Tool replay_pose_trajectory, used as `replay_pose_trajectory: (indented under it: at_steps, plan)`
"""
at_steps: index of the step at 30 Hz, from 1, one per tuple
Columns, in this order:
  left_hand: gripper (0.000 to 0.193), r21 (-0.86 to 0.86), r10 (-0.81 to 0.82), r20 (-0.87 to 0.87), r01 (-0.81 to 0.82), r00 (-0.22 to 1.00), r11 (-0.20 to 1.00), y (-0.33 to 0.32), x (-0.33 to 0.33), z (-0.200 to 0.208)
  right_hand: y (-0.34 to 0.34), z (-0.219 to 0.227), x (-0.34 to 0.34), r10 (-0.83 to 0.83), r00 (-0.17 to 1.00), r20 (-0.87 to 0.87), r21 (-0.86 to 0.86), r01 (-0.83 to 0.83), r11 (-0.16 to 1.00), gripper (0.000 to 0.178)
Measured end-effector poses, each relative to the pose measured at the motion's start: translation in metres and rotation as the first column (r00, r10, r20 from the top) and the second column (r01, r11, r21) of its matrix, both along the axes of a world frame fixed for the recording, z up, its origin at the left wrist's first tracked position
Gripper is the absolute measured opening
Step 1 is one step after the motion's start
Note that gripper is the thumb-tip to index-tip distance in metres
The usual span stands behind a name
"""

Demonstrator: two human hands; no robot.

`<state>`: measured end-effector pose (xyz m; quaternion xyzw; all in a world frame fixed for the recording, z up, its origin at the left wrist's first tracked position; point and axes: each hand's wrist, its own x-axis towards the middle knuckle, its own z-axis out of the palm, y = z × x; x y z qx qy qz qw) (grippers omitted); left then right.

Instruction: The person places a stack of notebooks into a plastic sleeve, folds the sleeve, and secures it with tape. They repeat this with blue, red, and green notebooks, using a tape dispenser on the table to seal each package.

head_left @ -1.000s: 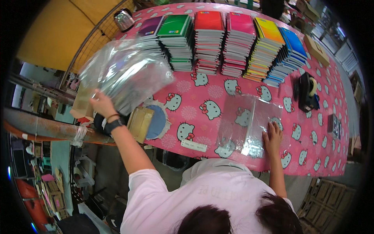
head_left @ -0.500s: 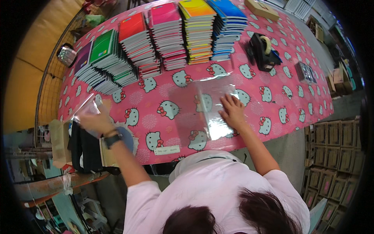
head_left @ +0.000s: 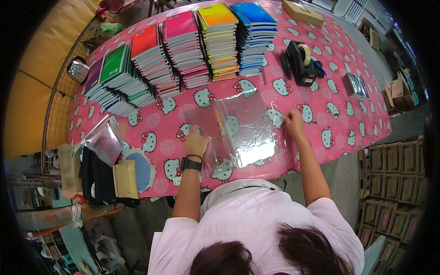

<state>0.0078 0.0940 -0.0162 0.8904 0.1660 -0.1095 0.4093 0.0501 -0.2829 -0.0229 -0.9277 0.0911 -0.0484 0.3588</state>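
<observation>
A clear, shiny plastic sheet [head_left: 251, 126] lies in front of me on the pink patterned tablecloth; whether it is one layer or a sleeve I cannot tell. At its left side rests my left hand [head_left: 197, 143], fingers forward and thumb held apart, with a dark watch on the wrist. My right hand [head_left: 294, 124] is at the far right edge of the sheet, its fingertips pinched together on the thin plastic. More clear plastic [head_left: 104, 140] lies at the table's left edge, beyond the reach of either hand.
Tall stacks of spiral notebooks line the back left: green [head_left: 114, 64], red [head_left: 145, 41], pink [head_left: 181, 25], yellow [head_left: 217, 16] and blue [head_left: 253, 13] among them. A black tape dispenser [head_left: 302, 68], a small dark stack [head_left: 355, 85] and a cardboard box [head_left: 302, 12] sit rightward.
My left hand has come from the plastic at the left edge to the sheet's left side. My right hand has slid from flat on the sheet to its right edge. The sheet shifted slightly left.
</observation>
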Motion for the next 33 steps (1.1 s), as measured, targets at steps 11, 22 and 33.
replay_pose_trajectory:
  at_steps: [11, 22, 33]
  plan:
    - [0.059, 0.381, 0.158, 0.227, -0.237, 0.961, 0.894, 0.047, -0.001, 0.009, -0.16, -0.021, 0.007, -0.401, 0.896, 0.19, 0.301, 0.336, 0.893, 0.025]
    - [0.036, 0.298, 0.575, 0.24, -0.623, 0.782, 0.723, 0.289, -0.062, 0.005, 0.068, 0.012, -0.045, 0.576, 0.817, 0.01, -0.462, -0.507, 0.728, 0.057]
    - [0.065, 0.423, 0.064, 0.822, -0.682, 0.566, 0.597, 0.202, -0.043, 0.056, 0.171, 0.011, -0.039, 0.6, 0.789, 0.134, -0.091, -0.593, 0.8, 0.065]
